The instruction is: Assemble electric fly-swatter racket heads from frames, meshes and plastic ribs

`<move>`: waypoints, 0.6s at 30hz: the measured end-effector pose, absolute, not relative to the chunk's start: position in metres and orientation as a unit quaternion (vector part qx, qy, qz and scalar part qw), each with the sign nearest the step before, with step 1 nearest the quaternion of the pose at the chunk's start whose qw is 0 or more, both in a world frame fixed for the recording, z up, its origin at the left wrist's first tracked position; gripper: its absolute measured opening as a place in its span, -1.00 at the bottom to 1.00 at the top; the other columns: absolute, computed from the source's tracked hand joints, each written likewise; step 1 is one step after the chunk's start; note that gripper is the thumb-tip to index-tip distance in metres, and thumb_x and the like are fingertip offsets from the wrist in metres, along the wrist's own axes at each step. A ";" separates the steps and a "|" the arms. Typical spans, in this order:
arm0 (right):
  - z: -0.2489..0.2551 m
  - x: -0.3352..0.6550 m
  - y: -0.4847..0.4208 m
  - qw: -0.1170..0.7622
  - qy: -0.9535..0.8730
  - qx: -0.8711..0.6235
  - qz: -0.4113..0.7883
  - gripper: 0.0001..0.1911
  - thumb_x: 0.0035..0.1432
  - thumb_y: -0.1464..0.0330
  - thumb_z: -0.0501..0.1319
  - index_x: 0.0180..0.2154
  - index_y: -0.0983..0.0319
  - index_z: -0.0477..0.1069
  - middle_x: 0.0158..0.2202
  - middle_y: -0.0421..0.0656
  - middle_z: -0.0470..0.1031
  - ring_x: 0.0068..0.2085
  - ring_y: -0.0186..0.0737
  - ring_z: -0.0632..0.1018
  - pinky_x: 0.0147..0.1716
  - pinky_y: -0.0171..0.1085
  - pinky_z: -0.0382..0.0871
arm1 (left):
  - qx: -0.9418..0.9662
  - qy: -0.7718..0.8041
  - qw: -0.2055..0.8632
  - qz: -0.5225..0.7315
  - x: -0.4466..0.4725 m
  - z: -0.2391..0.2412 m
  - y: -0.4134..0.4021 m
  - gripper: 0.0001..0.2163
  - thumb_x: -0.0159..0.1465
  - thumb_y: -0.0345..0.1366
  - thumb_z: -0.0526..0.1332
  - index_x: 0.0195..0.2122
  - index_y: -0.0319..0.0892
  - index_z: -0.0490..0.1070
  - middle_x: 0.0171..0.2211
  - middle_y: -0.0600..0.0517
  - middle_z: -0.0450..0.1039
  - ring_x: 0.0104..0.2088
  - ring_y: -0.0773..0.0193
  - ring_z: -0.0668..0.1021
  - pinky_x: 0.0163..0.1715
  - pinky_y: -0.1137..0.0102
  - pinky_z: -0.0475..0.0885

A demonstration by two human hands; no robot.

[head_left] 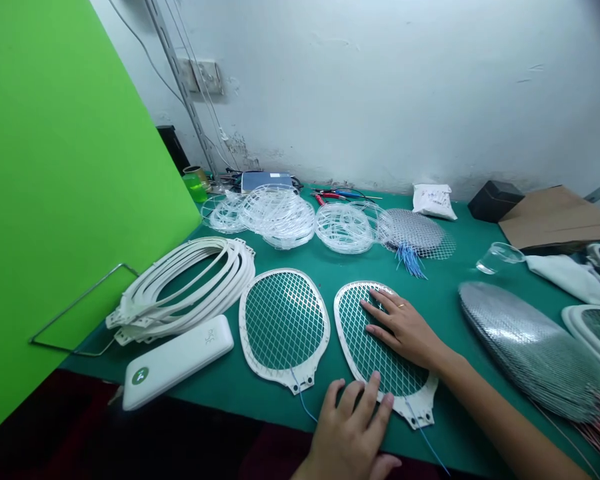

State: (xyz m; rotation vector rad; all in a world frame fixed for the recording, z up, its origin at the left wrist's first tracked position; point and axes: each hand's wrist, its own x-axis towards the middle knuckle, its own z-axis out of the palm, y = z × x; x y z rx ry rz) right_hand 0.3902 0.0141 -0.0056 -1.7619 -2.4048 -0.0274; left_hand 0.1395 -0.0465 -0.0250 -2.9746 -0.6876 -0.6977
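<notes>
Two white oval racket frames with wire mesh lie side by side on the green table (430,300). My right hand (405,330) lies flat, fingers spread, on the mesh of the right frame (360,347). My left hand (353,430) rests open at the table's near edge, its fingertips touching that frame's lower rim. Thin blue wires trail from the bases of both frames. The left frame (283,327) is untouched.
A stack of empty white frames (185,283) and a white power bank (177,361) lie at the left. Clear plastic rings (280,215), a loose mesh (417,233) with blue wires, and pliers (330,196) sit behind. A pile of metal meshes (530,347), cardboard (555,217) and a green panel (55,200) flank the area.
</notes>
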 end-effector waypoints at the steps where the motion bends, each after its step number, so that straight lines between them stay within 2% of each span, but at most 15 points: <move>1: -0.006 0.390 0.014 0.083 -0.804 -0.589 -0.010 -0.42 0.37 0.05 0.00 0.33 0.07 0.17 0.37 -0.01 0.13 0.34 0.13 0.19 0.23 0.15 0.16 | -0.948 -0.220 0.010 -0.231 0.140 -0.026 -0.046 -0.44 0.38 0.14 0.03 0.24 -0.12 0.31 0.29 -0.06 0.25 0.03 0.04 0.41 -0.05 0.18 0.30; 6: -0.008 0.393 0.015 0.085 -0.801 -0.592 0.003 -0.40 0.36 0.03 0.01 0.34 0.05 0.14 0.38 -0.05 0.10 0.35 0.11 0.17 0.26 0.13 0.14 | -0.954 -0.209 -0.001 -0.213 0.139 -0.021 -0.045 -0.42 0.35 0.13 0.09 0.25 -0.15 0.30 0.25 -0.06 0.32 0.03 0.03 0.41 -0.04 0.17 0.30; 10: -0.008 0.397 0.017 0.087 -0.803 -0.590 0.017 -0.40 0.36 0.03 0.00 0.35 0.01 0.09 0.40 -0.11 0.05 0.36 0.06 0.14 0.28 0.10 0.10 | -0.961 -0.219 -0.044 -0.163 0.140 -0.009 -0.048 -0.39 0.33 0.10 0.17 0.28 -0.16 0.25 0.32 -0.04 0.20 0.08 0.00 0.39 0.04 0.12 0.28; 13: -0.007 0.396 0.017 0.072 -0.801 -0.595 0.017 -0.40 0.37 0.02 -0.04 0.36 0.01 0.06 0.41 -0.12 0.04 0.38 0.02 0.11 0.30 0.07 0.06 | -0.965 -0.209 -0.053 -0.152 0.143 -0.002 -0.050 -0.42 0.37 0.04 0.14 0.29 -0.22 0.22 0.36 -0.04 0.12 0.16 0.00 0.34 0.14 0.11 0.23; 18: -0.009 0.394 0.015 0.066 -0.799 -0.597 0.011 -0.38 0.38 0.00 -0.07 0.37 0.04 0.06 0.41 -0.10 0.00 0.38 0.02 0.09 0.30 0.06 0.03 | -0.967 -0.189 -0.068 -0.155 0.146 0.001 -0.053 -0.42 0.40 -0.03 0.11 0.30 -0.34 0.17 0.29 -0.11 0.25 0.24 0.09 0.30 0.24 0.24 0.17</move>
